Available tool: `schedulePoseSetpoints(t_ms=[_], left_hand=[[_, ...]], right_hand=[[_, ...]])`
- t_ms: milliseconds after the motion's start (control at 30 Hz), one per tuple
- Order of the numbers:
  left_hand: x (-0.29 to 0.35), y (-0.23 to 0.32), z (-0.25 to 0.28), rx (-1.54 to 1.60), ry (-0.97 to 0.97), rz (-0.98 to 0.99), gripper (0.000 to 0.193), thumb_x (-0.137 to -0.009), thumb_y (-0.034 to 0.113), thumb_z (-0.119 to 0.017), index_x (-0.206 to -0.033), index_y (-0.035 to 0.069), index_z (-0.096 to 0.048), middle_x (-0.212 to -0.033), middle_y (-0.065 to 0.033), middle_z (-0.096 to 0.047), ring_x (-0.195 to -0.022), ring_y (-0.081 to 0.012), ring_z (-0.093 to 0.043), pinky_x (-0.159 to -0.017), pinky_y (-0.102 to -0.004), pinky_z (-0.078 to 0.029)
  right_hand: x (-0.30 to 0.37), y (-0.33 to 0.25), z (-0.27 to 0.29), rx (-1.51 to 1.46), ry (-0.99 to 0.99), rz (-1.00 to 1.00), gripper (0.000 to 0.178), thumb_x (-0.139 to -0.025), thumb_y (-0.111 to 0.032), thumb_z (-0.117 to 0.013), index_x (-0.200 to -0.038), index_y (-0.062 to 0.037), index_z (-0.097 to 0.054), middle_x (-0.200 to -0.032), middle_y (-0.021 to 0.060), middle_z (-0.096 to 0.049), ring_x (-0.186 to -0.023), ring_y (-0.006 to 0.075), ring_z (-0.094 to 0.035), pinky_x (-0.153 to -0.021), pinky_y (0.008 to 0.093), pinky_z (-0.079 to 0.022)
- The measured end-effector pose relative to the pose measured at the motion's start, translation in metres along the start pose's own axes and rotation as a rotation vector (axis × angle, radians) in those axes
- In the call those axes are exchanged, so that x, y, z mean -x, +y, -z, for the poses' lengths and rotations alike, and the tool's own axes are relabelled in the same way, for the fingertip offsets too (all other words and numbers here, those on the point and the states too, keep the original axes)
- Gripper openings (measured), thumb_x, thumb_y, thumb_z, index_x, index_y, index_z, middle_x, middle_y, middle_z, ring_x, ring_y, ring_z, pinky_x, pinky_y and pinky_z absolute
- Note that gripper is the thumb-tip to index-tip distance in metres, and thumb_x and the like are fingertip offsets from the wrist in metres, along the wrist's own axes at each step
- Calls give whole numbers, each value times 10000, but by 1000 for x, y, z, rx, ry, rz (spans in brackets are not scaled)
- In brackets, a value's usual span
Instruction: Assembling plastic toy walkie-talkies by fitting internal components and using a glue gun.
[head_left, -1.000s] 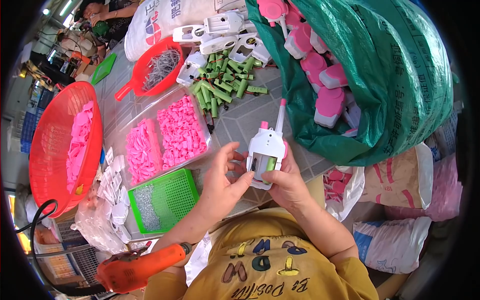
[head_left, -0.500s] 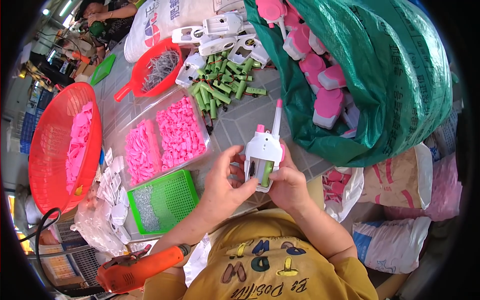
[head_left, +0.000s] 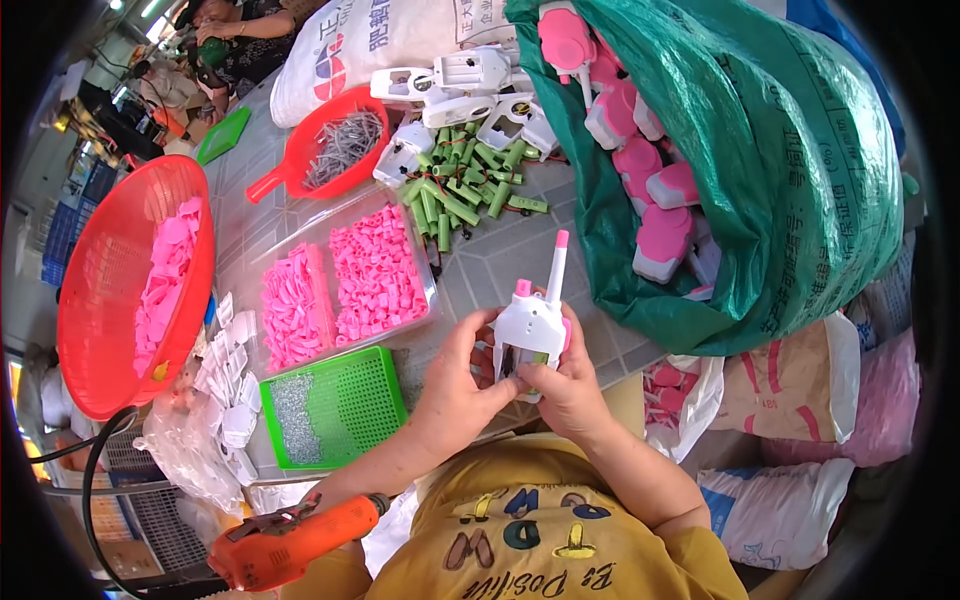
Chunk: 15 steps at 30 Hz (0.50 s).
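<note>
Between both hands, a white plastic housing with a pink-tipped rod stands upright, its open compartment facing me. My left hand is closed around its left side, with the thumb at the lower edge. My right hand grips the right side, its thumb pressed over the compartment's lower part. Behind that thumb a green battery shows only in part. Small dark parts sit in the compartment's left half, too small to make out. A pile of green wired batteries lies beyond, beside more open white housings.
Left are pink parts in a clear tray, a green basket of small metal pieces, and a red colander. A red scoop holds metal pins. An orange power screwdriver is by my left forearm. A green sack stands right.
My right thumb has moved down and left over the compartment, covering much of the green battery. The housing stays in both hands. The whole view has shifted slightly.
</note>
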<state>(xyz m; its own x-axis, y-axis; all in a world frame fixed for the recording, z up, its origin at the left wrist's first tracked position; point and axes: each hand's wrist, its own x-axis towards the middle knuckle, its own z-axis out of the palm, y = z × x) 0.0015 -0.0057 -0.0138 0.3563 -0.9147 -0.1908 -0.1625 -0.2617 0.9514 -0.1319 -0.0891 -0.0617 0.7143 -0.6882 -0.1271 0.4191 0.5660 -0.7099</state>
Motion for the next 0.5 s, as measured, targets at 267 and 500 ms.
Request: schedulePoseSetpoints(t_ms=[267, 500], left_hand=[[-4, -9, 2, 82, 13, -51, 705, -847, 59, -783, -1439, 8, -403, -1131, -66, -575, -830, -100, -565, -738, -277, -529], [-6, -7, 1, 116, -44, 37, 688, -867, 62, -771, -1445, 13, -402, -1222, -119, -624, -1043, -179, -657, -869, -327, -563]], right_hand=[[-7, -22, -10, -168, 8, -145, 834, -832, -34, -637, -1569, -98, -252, -1440, 106, -480, -1338, 259, -491, -1127, 416, -402], [-8, -15, -7, -172, 1, -127, 847, -820, -5, -618, -1568, -109, -233, -1433, 108, -481, -1325, 250, -505, -1103, 406, -430]])
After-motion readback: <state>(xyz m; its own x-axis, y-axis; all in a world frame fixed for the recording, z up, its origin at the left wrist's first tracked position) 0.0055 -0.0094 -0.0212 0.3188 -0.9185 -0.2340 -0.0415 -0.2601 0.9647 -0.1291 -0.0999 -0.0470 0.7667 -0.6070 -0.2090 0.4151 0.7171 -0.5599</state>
